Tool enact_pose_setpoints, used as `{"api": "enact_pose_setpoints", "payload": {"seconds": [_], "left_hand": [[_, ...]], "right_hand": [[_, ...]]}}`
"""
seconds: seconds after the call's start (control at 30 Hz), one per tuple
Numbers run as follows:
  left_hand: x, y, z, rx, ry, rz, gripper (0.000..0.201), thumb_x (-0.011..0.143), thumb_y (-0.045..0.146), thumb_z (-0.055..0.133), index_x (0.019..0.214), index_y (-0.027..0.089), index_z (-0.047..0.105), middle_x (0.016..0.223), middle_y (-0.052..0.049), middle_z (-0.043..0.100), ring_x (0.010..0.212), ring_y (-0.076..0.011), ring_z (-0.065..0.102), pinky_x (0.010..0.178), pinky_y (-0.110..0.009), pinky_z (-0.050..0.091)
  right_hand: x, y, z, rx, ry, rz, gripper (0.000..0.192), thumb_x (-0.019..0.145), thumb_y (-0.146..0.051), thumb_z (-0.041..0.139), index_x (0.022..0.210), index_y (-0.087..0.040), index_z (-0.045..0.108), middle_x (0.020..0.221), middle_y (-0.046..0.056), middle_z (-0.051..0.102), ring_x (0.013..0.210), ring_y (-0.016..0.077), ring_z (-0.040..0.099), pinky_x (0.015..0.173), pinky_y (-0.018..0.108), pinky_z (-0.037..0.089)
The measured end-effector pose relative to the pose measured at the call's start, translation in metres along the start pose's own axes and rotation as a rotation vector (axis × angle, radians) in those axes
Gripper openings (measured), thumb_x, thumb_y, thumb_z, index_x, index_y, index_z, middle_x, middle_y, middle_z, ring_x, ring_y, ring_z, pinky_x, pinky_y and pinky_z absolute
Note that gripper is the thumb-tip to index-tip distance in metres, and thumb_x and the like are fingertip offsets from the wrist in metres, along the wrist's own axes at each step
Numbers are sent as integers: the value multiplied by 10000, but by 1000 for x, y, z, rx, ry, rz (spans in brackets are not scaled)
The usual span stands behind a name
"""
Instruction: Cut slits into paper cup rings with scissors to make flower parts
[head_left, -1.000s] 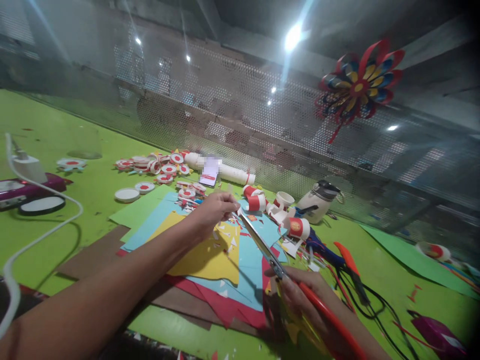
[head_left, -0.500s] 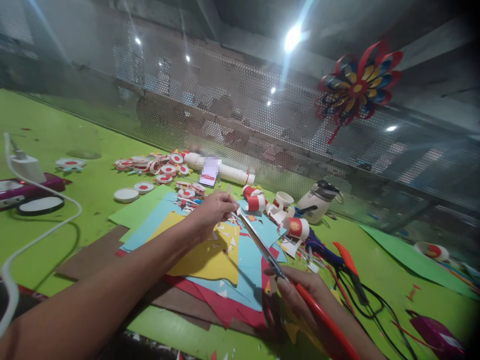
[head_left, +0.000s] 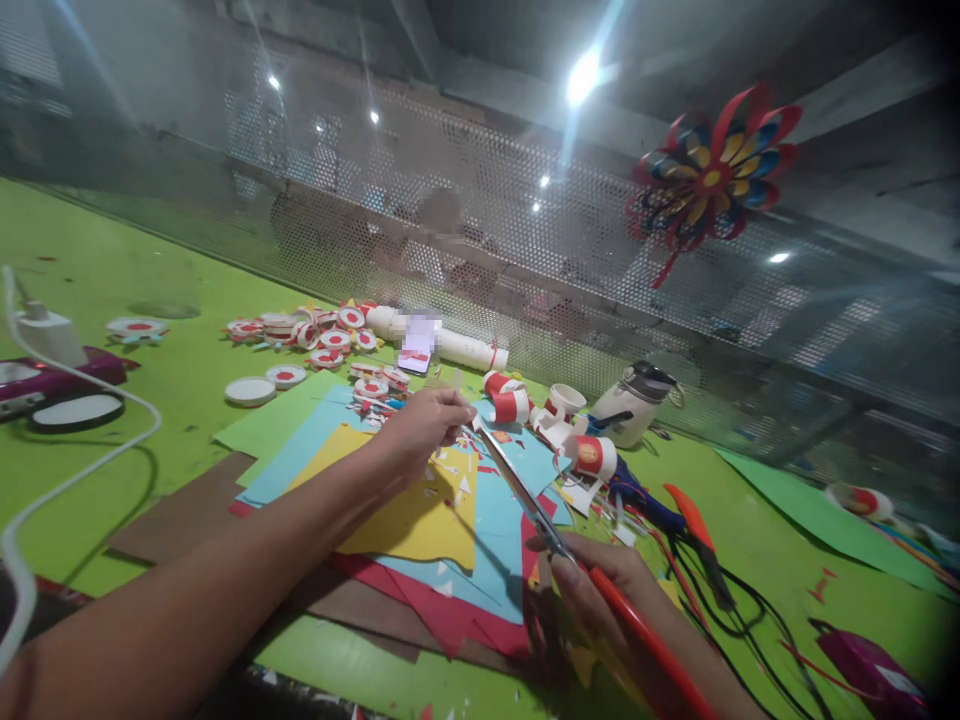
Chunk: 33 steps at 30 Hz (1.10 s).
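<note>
Scissors (head_left: 525, 495) over paper sheets (head_left: 420, 520), cups (head_left: 555, 420) behind

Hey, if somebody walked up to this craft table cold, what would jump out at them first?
Probably the right hand near the bottom, holding red-handled scissors whose blades reach up to a small paper piece pinched in the left hand at centre. Beneath them lies a fan of coloured paper sheets on the green table. High on the right, a red, blue and yellow paper flower hangs on the perforated screen.

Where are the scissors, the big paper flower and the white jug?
scissors (head_left: 517, 490), head view, on the blades.
paper flower (head_left: 709, 175), head view, on its yellow middle.
white jug (head_left: 626, 412), head view, on its body.
</note>
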<state>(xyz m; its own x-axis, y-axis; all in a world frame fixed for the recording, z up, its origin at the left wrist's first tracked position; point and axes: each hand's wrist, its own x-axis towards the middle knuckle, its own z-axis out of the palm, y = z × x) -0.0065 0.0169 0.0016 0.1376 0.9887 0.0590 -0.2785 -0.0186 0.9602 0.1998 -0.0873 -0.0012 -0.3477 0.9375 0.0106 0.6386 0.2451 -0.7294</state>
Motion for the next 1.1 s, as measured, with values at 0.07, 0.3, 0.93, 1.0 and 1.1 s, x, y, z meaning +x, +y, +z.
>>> {"api": "enact_pose_setpoints", "payload": {"seconds": [0.07, 0.3, 0.93, 1.0, 1.1], "left_hand": [[1, -1, 1, -9, 21, -9, 128, 665, 134, 583, 572, 136, 494, 495, 36, 422, 444, -53, 328, 484, -208, 221], [3, -9, 4, -18, 119, -8, 157, 671, 150, 585, 558, 144, 475, 487, 31, 436, 422, -50, 316, 474, -217, 207], [-7, -9, 11, 50, 179, 92, 164, 711, 219, 552, 580, 156, 476, 515, 32, 420, 461, -72, 296, 493, -249, 213], [-6, -10, 11, 73, 198, 110, 183, 713, 241, 554, 571, 160, 472, 505, 38, 403, 466, -76, 299, 494, -249, 216], [-6, -11, 11, 87, 211, 115, 183, 713, 257, 558, 582, 163, 473, 502, 45, 389, 470, -78, 296, 495, -248, 214]], "right_hand": [[0, 1, 1, -40, 31, 16, 459, 840, -518, 405, 821, -121, 634, 577, -9, 442, 518, 124, 396, 501, 237, 327], [3, 10, 5, -95, 129, -8, 491, 814, -545, 421, 879, -132, 677, 579, 15, 499, 543, 161, 465, 515, 254, 358], [0, 1, 4, -17, 2, 24, 413, 866, -514, 364, 709, -166, 520, 620, -16, 418, 563, 130, 389, 523, 237, 306], [0, 2, 5, -13, 11, 39, 415, 863, -516, 371, 690, -164, 509, 613, -17, 412, 555, 128, 386, 519, 239, 304], [0, 1, 6, 0, 16, 56, 415, 857, -516, 382, 672, -162, 493, 609, -18, 406, 554, 124, 378, 513, 238, 302]]}}
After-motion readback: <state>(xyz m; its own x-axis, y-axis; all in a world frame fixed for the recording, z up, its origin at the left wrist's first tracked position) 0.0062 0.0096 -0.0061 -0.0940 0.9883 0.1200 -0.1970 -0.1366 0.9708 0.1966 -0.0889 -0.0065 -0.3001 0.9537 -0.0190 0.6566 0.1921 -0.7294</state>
